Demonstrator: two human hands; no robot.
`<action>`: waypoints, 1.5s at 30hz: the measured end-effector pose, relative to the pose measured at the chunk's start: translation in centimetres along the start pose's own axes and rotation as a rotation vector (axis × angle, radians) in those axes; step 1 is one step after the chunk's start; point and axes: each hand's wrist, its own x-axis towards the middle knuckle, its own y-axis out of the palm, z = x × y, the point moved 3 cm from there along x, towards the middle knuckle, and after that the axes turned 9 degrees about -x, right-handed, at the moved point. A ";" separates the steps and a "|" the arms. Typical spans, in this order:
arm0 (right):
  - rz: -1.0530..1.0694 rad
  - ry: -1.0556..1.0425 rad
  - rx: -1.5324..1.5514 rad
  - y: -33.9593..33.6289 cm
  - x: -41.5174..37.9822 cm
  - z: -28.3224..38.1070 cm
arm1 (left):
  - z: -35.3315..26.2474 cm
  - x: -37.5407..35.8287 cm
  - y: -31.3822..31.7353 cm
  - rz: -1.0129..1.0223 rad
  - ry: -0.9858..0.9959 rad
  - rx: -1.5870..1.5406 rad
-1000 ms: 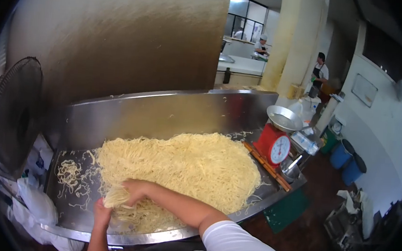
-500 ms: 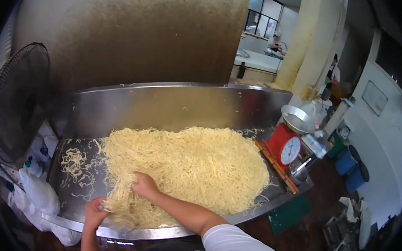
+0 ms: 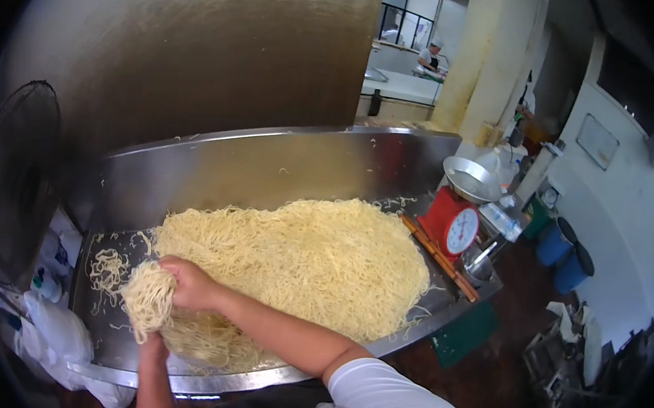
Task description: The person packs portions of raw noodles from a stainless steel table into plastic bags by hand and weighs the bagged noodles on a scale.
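Observation:
A wide heap of pale yellow noodles (image 3: 315,264) covers much of the steel tray (image 3: 270,145). Above its left end hangs a thick bundle of noodles (image 3: 147,297), raised clear of the tray floor. My right hand (image 3: 189,284) is closed around the bundle's upper right side. Below it, my left hand (image 3: 154,346) meets the bundle's lower end, its fingers mostly hidden behind the strands. More strands trail under my right forearm toward the heap.
Loose noodle scraps (image 3: 108,268) lie at the tray's left. To the right stand a red dial scale (image 3: 451,224) with a metal pan, wooden sticks (image 3: 441,259) and a metal pot (image 3: 476,266). A fan (image 3: 17,182) is at far left. Another person (image 3: 429,58) works in the background.
Both hands have lifted a clump of noodles off the heap's left end. My right hand moved left and up; the left hand came in under the clump. The view shifted slightly.

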 end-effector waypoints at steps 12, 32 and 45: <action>0.233 0.425 -0.289 3.8 -5.3 -5.7 | -17.9 4.2 2.5 0.158 0.144 -0.079; 0.123 0.763 -0.365 3.1 -11.2 -16.1 | -3.4 4.4 -5.1 0.174 -0.273 1.616; 0.970 0.476 -0.297 16.8 -2.2 -9.9 | -5.1 -0.8 5.0 -0.063 0.272 1.203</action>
